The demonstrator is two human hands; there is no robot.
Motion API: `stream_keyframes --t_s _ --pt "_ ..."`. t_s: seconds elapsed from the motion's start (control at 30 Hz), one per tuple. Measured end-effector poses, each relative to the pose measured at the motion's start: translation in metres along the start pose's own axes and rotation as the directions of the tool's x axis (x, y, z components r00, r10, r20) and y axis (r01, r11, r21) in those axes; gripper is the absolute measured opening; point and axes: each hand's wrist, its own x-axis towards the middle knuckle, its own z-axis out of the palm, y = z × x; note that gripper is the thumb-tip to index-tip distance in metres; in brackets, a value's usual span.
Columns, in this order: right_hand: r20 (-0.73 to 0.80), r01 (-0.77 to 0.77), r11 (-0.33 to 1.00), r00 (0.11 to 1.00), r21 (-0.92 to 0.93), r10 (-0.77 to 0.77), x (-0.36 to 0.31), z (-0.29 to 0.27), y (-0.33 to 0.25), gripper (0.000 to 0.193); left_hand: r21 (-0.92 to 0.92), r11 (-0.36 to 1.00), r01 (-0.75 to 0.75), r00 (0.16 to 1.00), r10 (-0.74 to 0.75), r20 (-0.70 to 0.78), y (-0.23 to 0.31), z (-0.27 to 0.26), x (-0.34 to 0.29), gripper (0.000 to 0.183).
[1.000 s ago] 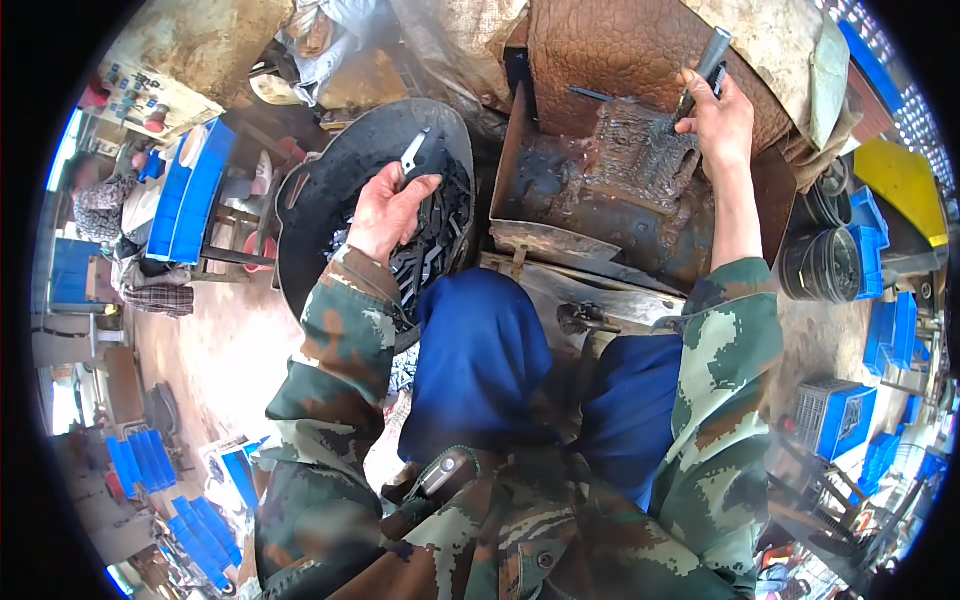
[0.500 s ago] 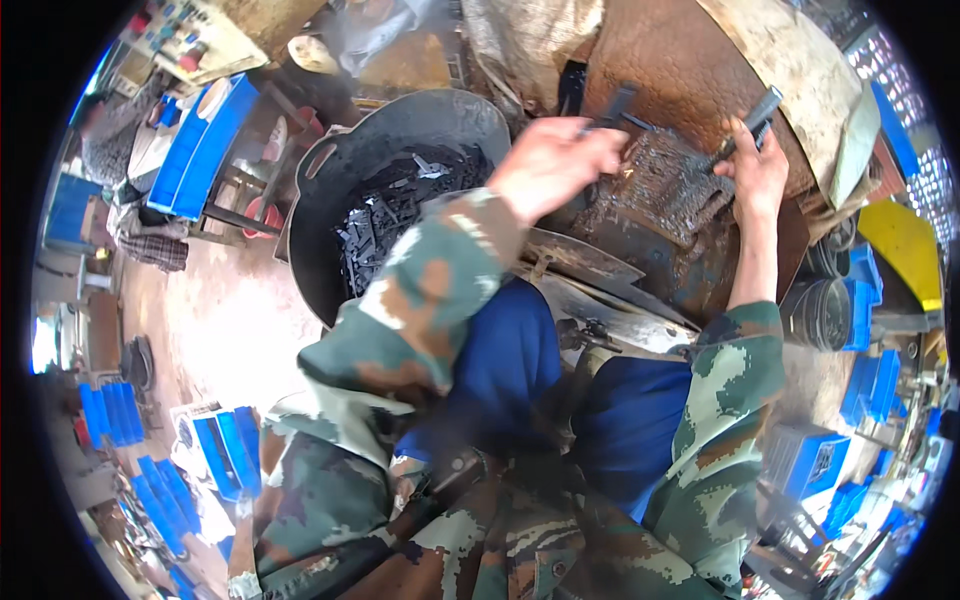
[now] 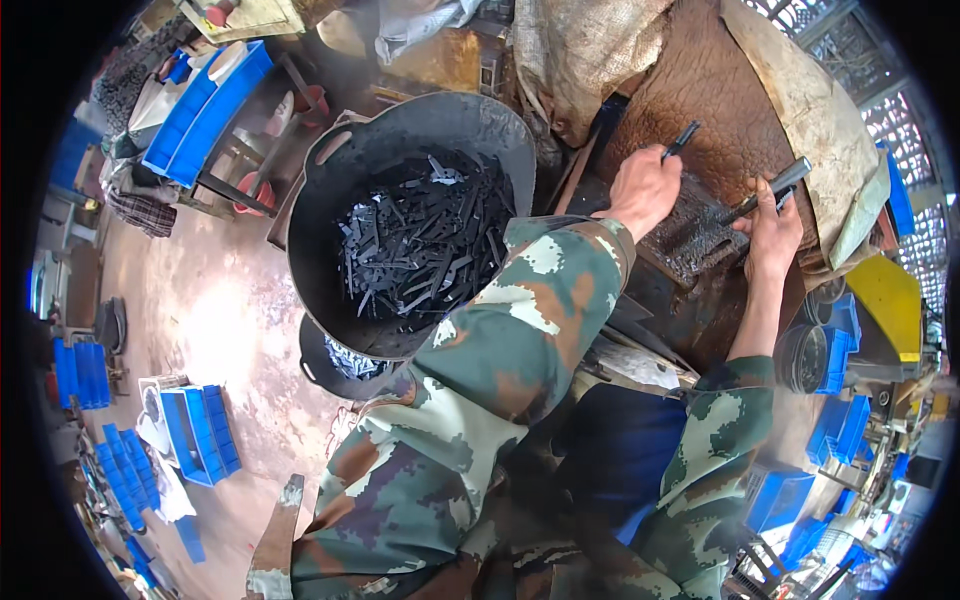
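My left hand [image 3: 645,190] is closed around a slim dark metal piece [image 3: 682,138] that sticks out beyond its fingers. My right hand [image 3: 774,235] grips a dark cylindrical tool [image 3: 792,174] with a shiny grey end; its kind does not show clearly. The tool's darker end points left, over a wet, grimy metal block [image 3: 690,235] lying between and below both hands. To the left stands a big black rubber tub [image 3: 318,230], holding a heap of dark flat metal strips [image 3: 425,245].
Behind the block rises a brown, crusted sheet [image 3: 715,85], with pale sacking [image 3: 590,50] beside it. A smaller black bin [image 3: 312,350] with shiny pieces sits near the tub. Blue plastic bins [image 3: 205,125] stand at left; a yellow panel [image 3: 885,305] is at right.
The view has shifted, showing more of the tub and the smaller bin. My left hand has moved right with its dark piece, closer to the right hand, which still holds the tool.
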Motion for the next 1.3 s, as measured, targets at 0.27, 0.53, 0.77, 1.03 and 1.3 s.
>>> stream_keyframes --t_s 0.27,0.53,0.77,1.03,1.3 --pt "-0.016 0.017 1.0 1.0 0.011 -0.017 0.0 -0.003 0.001 0.032 0.023 1.0 0.017 0.998 -0.015 -0.058 -0.033 0.008 0.014 0.029" --pt "-0.079 0.029 0.999 0.996 -0.014 -0.03 0.0 0.006 -0.003 0.032 -0.302 0.881 0.364 0.929 -0.319 0.19 -0.029 -0.003 0.025 0.025" --pt "-0.021 -0.009 1.0 1.0 0.018 0.01 -0.005 0.011 -0.009 0.031 -0.496 0.718 0.488 0.873 -0.396 0.286 -0.037 0.008 0.033 0.02" --pt "-0.019 0.001 0.999 1.0 0.041 -0.001 0.002 0.001 0.006 0.03 -0.693 0.514 0.505 0.86 -0.369 0.353 -0.048 0.031 0.042 0.019" --pt "0.005 -0.004 0.998 1.0 0.069 0.003 0.003 -0.004 0.008 0.031 -0.719 0.464 0.518 0.847 -0.394 0.356 -0.04 0.031 0.039 0.014"
